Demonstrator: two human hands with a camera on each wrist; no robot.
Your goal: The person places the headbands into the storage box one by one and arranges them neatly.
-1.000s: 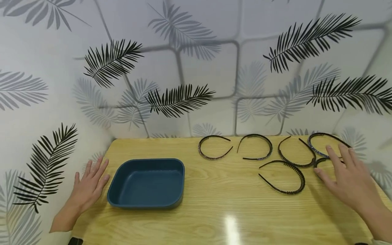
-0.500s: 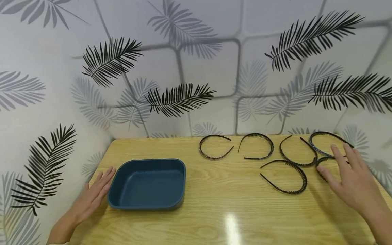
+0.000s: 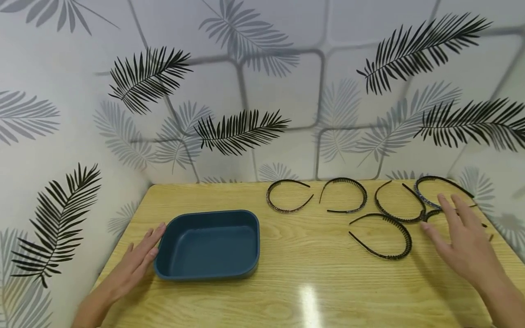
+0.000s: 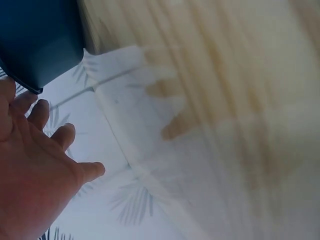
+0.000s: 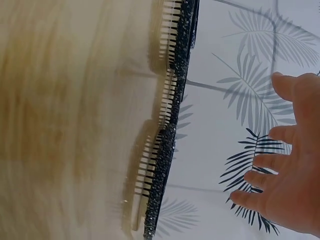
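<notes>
In the head view a dark blue rectangular tray (image 3: 209,253) stands on the left part of the table. My left hand (image 3: 133,266) lies along the tray's left side, its fairly straight fingers right at the rim. The left wrist view has those fingers below a corner of the tray (image 4: 45,35). On the right, my right hand (image 3: 469,248) hovers over the table with fingers spread, holding nothing. It partly hides a black toothed headband (image 3: 434,212). Beside it lies a headband (image 3: 406,232) with its ends pointing left. The right wrist view shows glittery toothed headbands (image 5: 162,165) edge-on.
Further headbands lie along the back, among them a sparkly one (image 3: 268,200), a thin one (image 3: 365,193) and a bluish one (image 3: 417,189) at the far right. A leaf-patterned wall covering (image 3: 262,91) rises behind the wooden table (image 3: 287,273) and at its sides.
My left hand has come in to the tray's left side, and the tray has slid a little to the right. The right hand has barely shifted; the headbands lie as before.
</notes>
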